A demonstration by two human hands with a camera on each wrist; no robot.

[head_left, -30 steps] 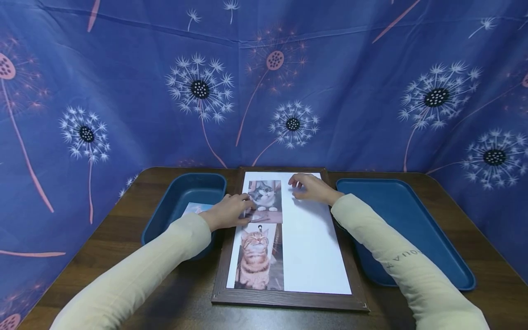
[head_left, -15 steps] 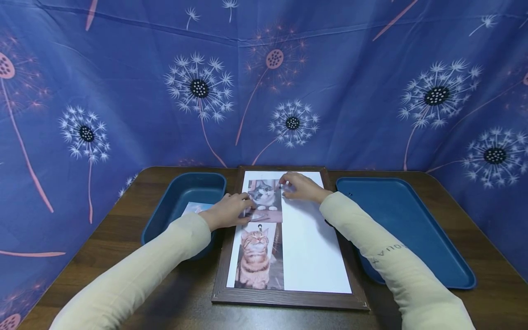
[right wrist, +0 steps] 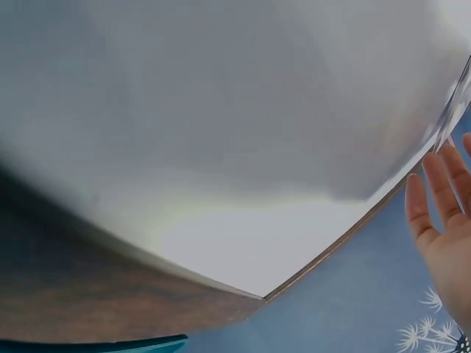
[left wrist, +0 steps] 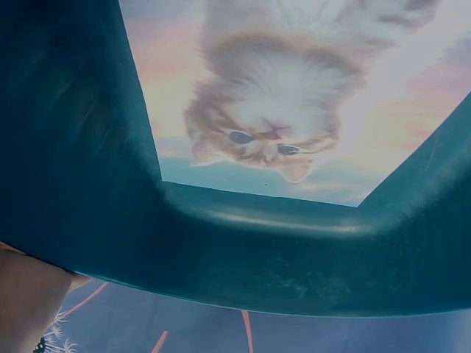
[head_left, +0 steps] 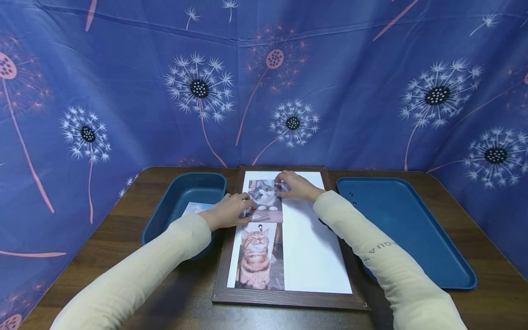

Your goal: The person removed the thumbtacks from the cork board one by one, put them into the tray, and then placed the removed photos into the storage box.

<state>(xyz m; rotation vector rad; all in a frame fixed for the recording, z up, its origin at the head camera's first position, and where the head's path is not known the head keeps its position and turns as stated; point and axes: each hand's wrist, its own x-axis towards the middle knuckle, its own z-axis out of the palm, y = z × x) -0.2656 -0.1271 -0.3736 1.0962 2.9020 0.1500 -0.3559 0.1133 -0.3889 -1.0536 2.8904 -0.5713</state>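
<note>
A grey-and-white cat photo lies at the upper left of a white board in a dark wooden frame. My left hand rests with its fingertips on the photo's left edge. At the photo's upper right edge is my right hand, fingers bent in the head view; whether they pinch anything is hidden. The right wrist view shows some straighter fingers of the right hand beside a glossy sheet edge. Below lies an orange cat photo with a small round-headed pin or magnet at its top.
On the left stands a deep blue bin holding a kitten photo. A flat blue tray lies right of the frame, with several tiny dark pieces near its left edge. A flowered blue cloth hangs behind the wooden table.
My right hand has moved left across the white board to the grey-and-white cat photo's right edge. More of the tray and its dark pieces shows. My left hand has stayed in place.
</note>
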